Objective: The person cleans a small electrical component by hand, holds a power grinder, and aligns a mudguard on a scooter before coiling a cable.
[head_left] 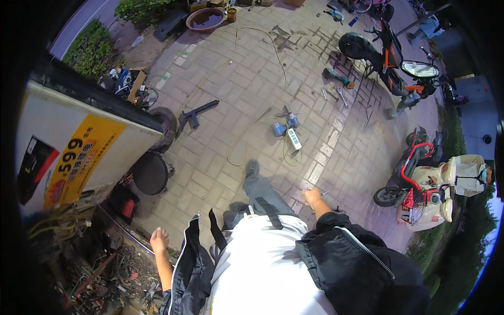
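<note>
My right hand [312,196] is out in front of my right side, its fingers closed round a thin metal tool [325,193]. Only the tool's short tip pokes out to the right, so its exact kind does not show. My left hand [159,240] hangs low at my left with its fingers curled in, and nothing shows in it. Nearest to that hand are a round black stool [149,174] and a heap of scrap parts and wires [121,273]. On the paving ahead lie a white power strip [294,139] and a blue power tool [286,125].
A black and orange scooter [391,60] stands far right, near a teal cordless tool [338,79] and a wrench [343,97]. A red-framed three-wheeler [415,178] is at right. A yellowish cable [247,149] loops over the paving. A dark gun-shaped tool [197,115] lies left of centre.
</note>
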Demonstrator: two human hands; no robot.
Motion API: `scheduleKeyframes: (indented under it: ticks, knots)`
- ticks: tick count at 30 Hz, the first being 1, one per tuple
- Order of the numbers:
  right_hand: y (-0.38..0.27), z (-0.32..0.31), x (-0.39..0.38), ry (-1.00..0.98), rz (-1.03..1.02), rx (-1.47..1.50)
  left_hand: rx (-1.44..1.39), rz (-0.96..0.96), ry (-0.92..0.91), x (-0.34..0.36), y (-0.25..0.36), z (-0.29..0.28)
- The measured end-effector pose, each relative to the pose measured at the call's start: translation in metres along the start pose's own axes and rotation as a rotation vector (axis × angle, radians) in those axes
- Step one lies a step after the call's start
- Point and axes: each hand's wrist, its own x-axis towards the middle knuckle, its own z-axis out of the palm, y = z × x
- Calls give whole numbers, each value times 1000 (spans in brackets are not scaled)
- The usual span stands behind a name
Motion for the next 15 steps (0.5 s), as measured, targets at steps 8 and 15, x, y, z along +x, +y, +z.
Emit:
scheduleKeyframes:
  ticks: [8,15]
  knots:
    - [-36,28,7,-91,85,149,380,698,336,23,251,86]
    - [-114,87,4,-69,-12,204,459,1127,745,63,453,88]
